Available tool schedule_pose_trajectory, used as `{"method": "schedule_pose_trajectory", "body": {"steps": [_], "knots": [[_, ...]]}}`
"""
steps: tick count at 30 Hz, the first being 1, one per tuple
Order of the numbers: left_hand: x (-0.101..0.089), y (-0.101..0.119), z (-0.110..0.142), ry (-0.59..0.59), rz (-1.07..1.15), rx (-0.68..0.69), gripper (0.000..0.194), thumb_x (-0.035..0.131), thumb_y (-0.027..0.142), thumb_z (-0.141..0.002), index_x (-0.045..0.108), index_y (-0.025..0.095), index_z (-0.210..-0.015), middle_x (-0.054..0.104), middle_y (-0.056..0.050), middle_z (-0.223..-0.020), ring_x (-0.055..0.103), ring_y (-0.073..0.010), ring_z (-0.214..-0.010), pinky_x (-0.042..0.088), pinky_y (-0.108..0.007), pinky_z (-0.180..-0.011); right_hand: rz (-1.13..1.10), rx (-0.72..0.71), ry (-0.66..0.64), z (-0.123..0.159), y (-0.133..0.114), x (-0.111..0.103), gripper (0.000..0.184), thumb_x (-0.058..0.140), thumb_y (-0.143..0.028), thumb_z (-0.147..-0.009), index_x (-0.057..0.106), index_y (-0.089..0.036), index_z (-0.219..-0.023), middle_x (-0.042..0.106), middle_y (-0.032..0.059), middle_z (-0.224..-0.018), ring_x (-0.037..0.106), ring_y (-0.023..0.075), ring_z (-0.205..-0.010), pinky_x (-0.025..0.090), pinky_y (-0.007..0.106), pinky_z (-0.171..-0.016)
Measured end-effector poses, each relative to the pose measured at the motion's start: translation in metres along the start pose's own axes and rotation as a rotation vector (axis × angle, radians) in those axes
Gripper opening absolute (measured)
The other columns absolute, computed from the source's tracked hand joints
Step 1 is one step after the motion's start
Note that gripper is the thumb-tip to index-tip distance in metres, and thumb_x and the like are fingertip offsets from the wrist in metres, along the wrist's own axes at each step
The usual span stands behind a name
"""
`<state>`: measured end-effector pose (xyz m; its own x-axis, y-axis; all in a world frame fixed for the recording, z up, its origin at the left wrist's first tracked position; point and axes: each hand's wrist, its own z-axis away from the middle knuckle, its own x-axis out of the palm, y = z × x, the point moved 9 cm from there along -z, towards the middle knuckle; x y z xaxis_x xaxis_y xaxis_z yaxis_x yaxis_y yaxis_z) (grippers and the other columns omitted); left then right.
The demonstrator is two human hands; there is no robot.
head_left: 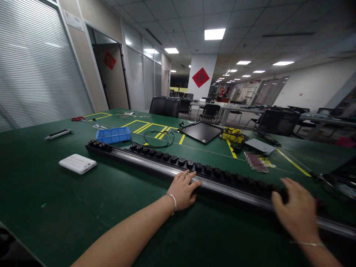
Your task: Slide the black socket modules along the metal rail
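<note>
Left hand, open, resting on the bar, probably steadying it; right hand, half-curled over black knobs along the bar, grip unclear.

The near tabletop leaves passage; the rail blocks beyond, apparently rightward into shadow.

The left forearm slants up from the bottom edge to the left hand, palm down near centre, fingers spread. At lower right, the right hand arches, blurred, thumb apart.
</note>
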<state>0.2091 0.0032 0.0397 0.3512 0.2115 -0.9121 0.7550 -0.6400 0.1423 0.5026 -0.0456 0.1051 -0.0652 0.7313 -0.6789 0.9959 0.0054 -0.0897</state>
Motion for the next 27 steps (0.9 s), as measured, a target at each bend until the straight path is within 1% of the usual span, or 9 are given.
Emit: {"method": "schedule_pose_trajectory", "body": {"steps": [2, 4, 6, 8, 13, 19, 23, 25, 27], "knots": [[0.000, 0.000, 0.000, -0.003, -0.005, 0.003, 0.054, 0.060, 0.035, -0.073, 0.044, 0.033, -0.125, 0.034, -0.004, -0.141, 0.025, -0.0292, -0.130, 0.026, -0.048, -0.102, -0.118, -0.247, -0.149, 0.015, -0.064, 0.030, 0.044, 0.031, -0.036, -0.090, 0.048, -0.010, -0.122, 0.048, 0.0147, -0.122, 0.041, 0.0247, -0.116, 0.033, 0.041, -0.099], [0.001, -0.001, 0.000, -0.004, -0.009, 0.001, 0.054, 0.059, 0.035, -0.073, 0.043, 0.030, -0.125, 0.034, -0.004, -0.141, 0.025, -0.0288, -0.130, 0.025, -0.047, -0.103, -0.157, -0.392, -0.328, 0.034, -0.122, 0.059, 0.042, 0.034, -0.034, -0.090, 0.047, -0.015, -0.124, 0.044, 0.0088, -0.129, 0.038, 0.0208, -0.120, 0.033, 0.037, -0.100], [0.001, -0.001, 0.000, -0.003, -0.011, 0.001, 0.056, 0.059, 0.034, -0.073, 0.042, 0.027, -0.126, 0.034, -0.005, -0.141, 0.025, -0.0281, -0.130, 0.024, -0.045, -0.105, -0.128, -0.438, -0.376, 0.044, -0.161, 0.073, 0.043, 0.035, -0.032, -0.089, 0.045, -0.015, -0.127, 0.042, 0.0077, -0.132, 0.035, 0.0217, -0.123, 0.032, 0.040, -0.101], [0.003, -0.002, 0.000, -0.002, -0.009, 0.000, 0.057, 0.058, 0.034, -0.073, 0.042, 0.024, -0.127, 0.034, -0.005, -0.141, 0.025, -0.0276, -0.130, 0.024, -0.044, -0.105, -0.076, -0.413, -0.361, 0.046, -0.179, 0.077, 0.041, 0.036, -0.031, -0.088, 0.048, -0.016, -0.125, 0.041, 0.0081, -0.132, 0.033, 0.0242, -0.124, 0.031, 0.045, -0.100], [0.002, -0.003, 0.000, 0.008, -0.004, 0.012, 0.053, 0.056, 0.034, -0.076, 0.043, 0.023, -0.125, 0.036, -0.005, -0.141, 0.027, -0.0274, -0.129, 0.025, -0.043, -0.105, -0.038, -0.429, -0.314, 0.046, -0.184, 0.074, 0.038, 0.039, -0.025, -0.086, 0.051, -0.017, -0.121, 0.041, 0.0093, -0.133, 0.034, 0.0261, -0.123, 0.027, 0.048, -0.100], [-0.001, -0.003, 0.000, 0.026, -0.017, 0.029, 0.048, 0.055, 0.034, -0.078, 0.046, 0.023, -0.123, 0.039, -0.004, -0.139, 0.030, -0.0257, -0.129, 0.026, -0.041, -0.104, -0.035, -0.427, -0.306, 0.047, -0.181, 0.075, 0.037, 0.038, -0.025, -0.087, 0.051, -0.017, -0.121, 0.040, 0.0082, -0.134, 0.034, 0.0253, -0.123, 0.027, 0.047, -0.100], [-0.008, -0.004, 0.001, 0.077, -0.004, 0.043, 0.042, 0.056, 0.035, -0.078, 0.050, 0.024, -0.118, 0.044, -0.003, -0.136, 0.035, -0.0237, -0.126, 0.029, -0.040, -0.101, -0.056, -0.409, -0.314, 0.046, -0.181, 0.075, 0.036, 0.037, -0.024, -0.088, 0.052, -0.018, -0.119, 0.040, 0.0055, -0.134, 0.033, 0.0239, -0.124, 0.025, 0.046, -0.100], [-0.015, -0.010, 0.000, 0.100, 0.004, 0.041, 0.034, 0.053, 0.037, -0.081, 0.054, 0.026, -0.113, 0.051, -0.001, -0.130, 0.041, -0.0212, -0.122, 0.031, -0.039, -0.099, -0.075, -0.392, -0.322, 0.045, -0.181, 0.074, 0.035, 0.037, -0.024, -0.088, 0.052, -0.019, -0.119, 0.040, 0.0043, -0.134, 0.033, 0.0234, -0.124, 0.024, 0.046, -0.101], [-0.026, -0.026, 0.000, 0.129, 0.004, 0.016, 0.026, 0.048, 0.036, -0.084, 0.058, 0.026, -0.106, 0.059, 0.000, -0.120, 0.046, -0.0181, -0.116, 0.032, -0.036, -0.099, -0.092, -0.379, -0.331, 0.044, -0.180, 0.074, 0.034, 0.038, -0.025, -0.088, 0.052, -0.020, -0.119, 0.040, 0.0034, -0.134, 0.034, 0.0229, -0.123, 0.025, 0.045, -0.101]]}}
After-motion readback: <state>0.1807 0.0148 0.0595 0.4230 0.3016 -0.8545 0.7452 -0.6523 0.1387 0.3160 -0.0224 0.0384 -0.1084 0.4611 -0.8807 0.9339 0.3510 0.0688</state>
